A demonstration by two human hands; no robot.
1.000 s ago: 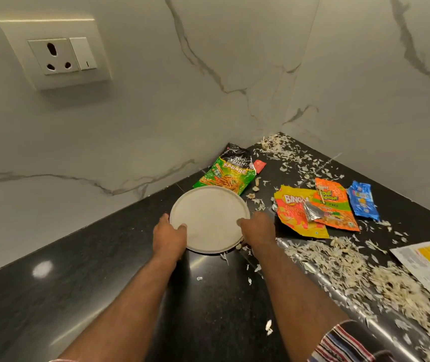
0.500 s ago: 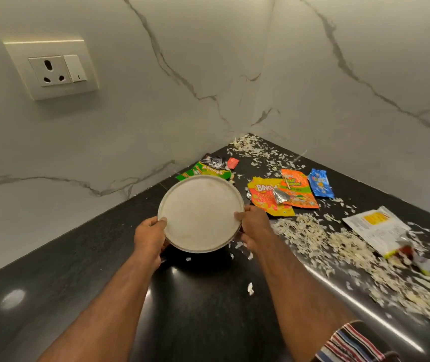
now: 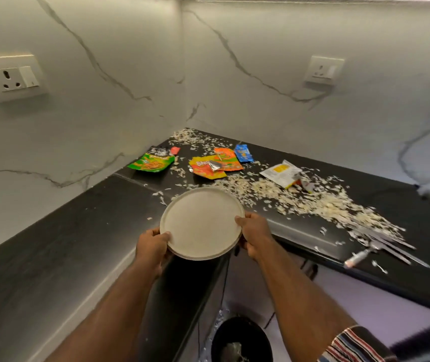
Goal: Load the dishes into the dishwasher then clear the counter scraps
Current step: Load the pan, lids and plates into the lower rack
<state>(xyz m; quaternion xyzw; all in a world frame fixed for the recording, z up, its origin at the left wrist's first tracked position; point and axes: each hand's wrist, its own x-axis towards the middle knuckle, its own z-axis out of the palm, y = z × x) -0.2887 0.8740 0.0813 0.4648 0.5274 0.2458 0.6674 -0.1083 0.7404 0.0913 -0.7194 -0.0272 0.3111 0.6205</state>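
Observation:
A round beige plate [image 3: 202, 222] is held in the air over the inner corner of the black counter [image 3: 78, 231]. My left hand [image 3: 152, 248] grips its near-left rim, thumb on top. My right hand [image 3: 255, 235] grips its right rim. The plate looks bare. Pale scraps [image 3: 300, 197] lie strewn across the counter to the right and into the far corner. Snack wrappers lie among them: a green one [image 3: 152, 163], a yellow-orange pair [image 3: 215, 163], a blue one [image 3: 243, 152] and a white one [image 3: 281, 172].
Several pieces of cutlery [image 3: 388, 244] lie at the counter's right front edge among scraps. A black bin [image 3: 242, 340] stands on the floor below the corner. Marble walls carry a socket [image 3: 12, 78] at left and another socket [image 3: 323, 71] at right.
Both hands have lifted the plate off the counter and drawn it back toward me and the counter's edge. The view has pulled back, bringing the cutlery and bin into sight.

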